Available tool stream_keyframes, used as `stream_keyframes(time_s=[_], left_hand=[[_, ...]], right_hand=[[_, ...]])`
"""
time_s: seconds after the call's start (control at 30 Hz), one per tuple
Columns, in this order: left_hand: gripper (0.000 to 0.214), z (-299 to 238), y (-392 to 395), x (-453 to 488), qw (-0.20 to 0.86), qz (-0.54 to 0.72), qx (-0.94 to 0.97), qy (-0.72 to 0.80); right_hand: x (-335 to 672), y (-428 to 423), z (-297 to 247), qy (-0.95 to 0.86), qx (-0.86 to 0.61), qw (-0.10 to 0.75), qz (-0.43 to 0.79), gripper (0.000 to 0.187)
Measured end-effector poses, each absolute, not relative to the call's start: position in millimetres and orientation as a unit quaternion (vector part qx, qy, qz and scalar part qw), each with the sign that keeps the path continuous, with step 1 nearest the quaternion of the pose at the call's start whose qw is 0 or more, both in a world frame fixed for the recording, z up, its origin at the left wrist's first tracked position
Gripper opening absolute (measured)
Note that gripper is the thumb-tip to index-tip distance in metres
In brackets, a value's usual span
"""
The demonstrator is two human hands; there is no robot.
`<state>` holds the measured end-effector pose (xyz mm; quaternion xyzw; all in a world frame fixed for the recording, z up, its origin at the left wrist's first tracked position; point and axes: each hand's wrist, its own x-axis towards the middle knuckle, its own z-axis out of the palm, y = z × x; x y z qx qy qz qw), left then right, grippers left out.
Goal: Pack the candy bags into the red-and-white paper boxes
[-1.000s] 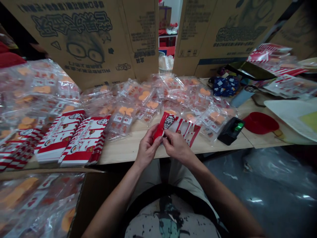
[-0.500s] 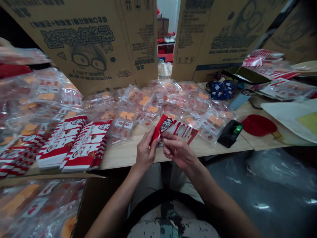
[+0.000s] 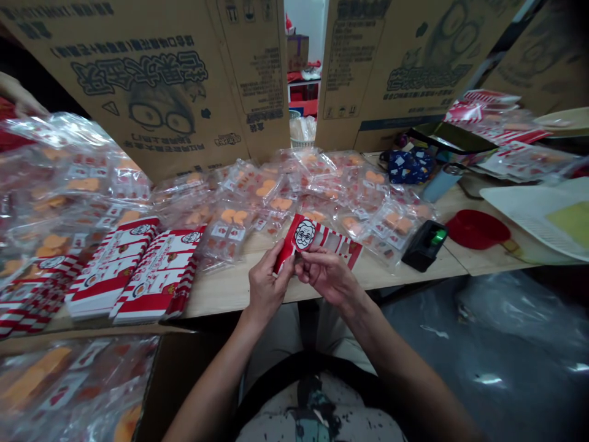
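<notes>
Both my hands hold a red-and-white striped paper packet with a printed face, just above the front edge of the wooden table. My left hand pinches the packet's left red end, fingers closed. My right hand grips its lower edge, fingers curled. The packet tilts up toward me. Behind it lie several clear plastic bags holding orange pieces and small stickers.
Two stacks of striped packets lie at the left. A black tape dispenser, a red scoop and a white tray sit at the right. Cardboard boxes wall the back. A box of bags stands at lower left.
The packet has tilted up so its printed face shows more squarely, and my hands have shifted slightly left along it. At far left another person's hand has come into view.
</notes>
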<state>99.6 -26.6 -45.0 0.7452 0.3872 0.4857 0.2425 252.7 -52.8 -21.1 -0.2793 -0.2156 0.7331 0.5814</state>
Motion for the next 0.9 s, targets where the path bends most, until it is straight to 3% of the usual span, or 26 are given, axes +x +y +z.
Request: stream_keyframes(time_s=[0.13,0.43,0.77,0.9], left_hand=[[0.044,-41,-28,102,0.228,0.462,0.768,0.380],[0.045,-34,-34,105,0.183,0.468,0.776,0.381],[0.043,-36,-40,106,0.257,0.482,0.731,0.409],[0.048,-33,-35,106,0.370,0.499,0.654,0.432]], right_hand=[[259,-49,-19,-0.240,-0.302,0.563,0.731,0.016],[258,-51,-10,-0.300,-0.345,0.524,0.718,0.036],[256,-44,-16,-0.333,-0.357,0.510,0.709,0.045],[257,-44,-11,-0.327,-0.354,0.528,0.699,0.038]])
